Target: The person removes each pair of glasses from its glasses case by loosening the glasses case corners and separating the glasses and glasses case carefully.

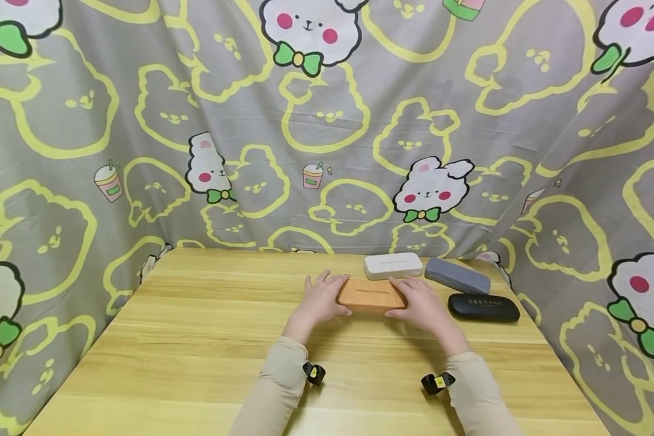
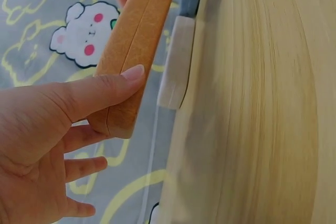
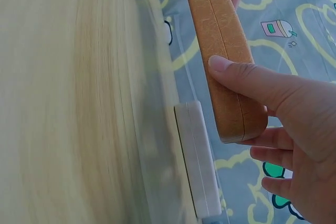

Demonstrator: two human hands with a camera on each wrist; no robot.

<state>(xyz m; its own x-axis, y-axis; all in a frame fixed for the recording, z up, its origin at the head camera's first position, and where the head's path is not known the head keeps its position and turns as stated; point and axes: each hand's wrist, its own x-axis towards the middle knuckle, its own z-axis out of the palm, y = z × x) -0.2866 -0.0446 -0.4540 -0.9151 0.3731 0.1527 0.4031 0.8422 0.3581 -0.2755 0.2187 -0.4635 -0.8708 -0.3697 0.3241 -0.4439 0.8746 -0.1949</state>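
Both hands hold an orange-brown glasses case (image 1: 372, 295) between them, its lid with small lettering facing up in the head view. My left hand (image 1: 323, 299) pinches its left end, the thumb on the near side in the left wrist view (image 2: 113, 90). At the other end, my right hand (image 1: 422, 304) grips it the same way, thumb across the side seam. Both wrist views show the case (image 3: 223, 61) raised off the table. The lid looks closed along its seam. Some fingertips are hidden behind it.
Behind the held case lies a white glasses case (image 1: 393, 266). A grey-blue case (image 1: 458, 276) and a black case (image 1: 484, 307) rest to the right. The wooden table (image 1: 196, 339) meets a patterned curtain (image 1: 327, 121) at its back and sides.
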